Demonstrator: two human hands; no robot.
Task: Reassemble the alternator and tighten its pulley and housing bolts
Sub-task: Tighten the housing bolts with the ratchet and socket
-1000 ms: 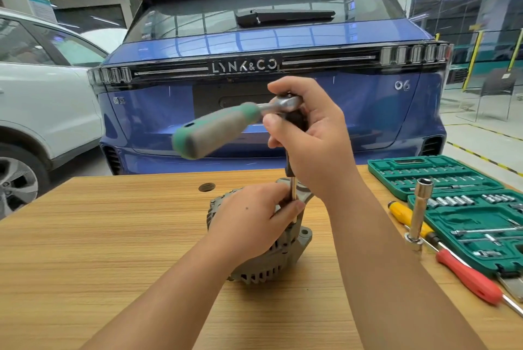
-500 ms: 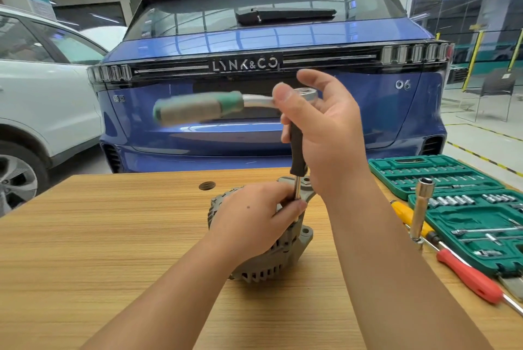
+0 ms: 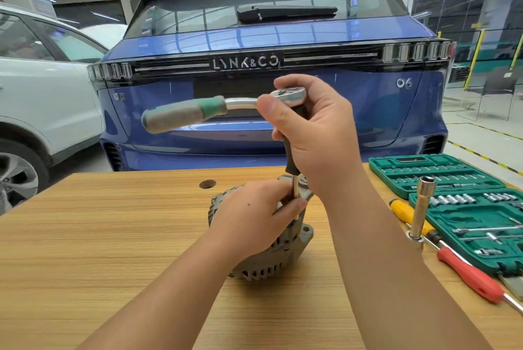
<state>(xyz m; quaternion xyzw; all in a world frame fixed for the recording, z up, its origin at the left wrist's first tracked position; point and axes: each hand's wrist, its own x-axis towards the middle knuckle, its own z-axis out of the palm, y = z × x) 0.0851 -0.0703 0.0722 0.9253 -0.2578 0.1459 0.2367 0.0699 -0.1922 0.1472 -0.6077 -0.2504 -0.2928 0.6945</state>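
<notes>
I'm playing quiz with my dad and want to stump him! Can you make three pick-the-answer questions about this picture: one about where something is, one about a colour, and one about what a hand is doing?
1. Where is the alternator?
A. On the wooden table
B. Inside the green case
C. On the floor

2. What colour is the car right behind the table?
A. Red
B. Blue
C. Black

3. What is the right hand doing?
A. Lying flat on the table
B. Pointing at the car
C. Gripping the ratchet at its head

Answers:
1. A: the alternator sits on the table, under the left hand.
2. B: the car's whole rear is blue.
3. C: its fingers curl round the ratchet head and the black shaft under it.
</notes>
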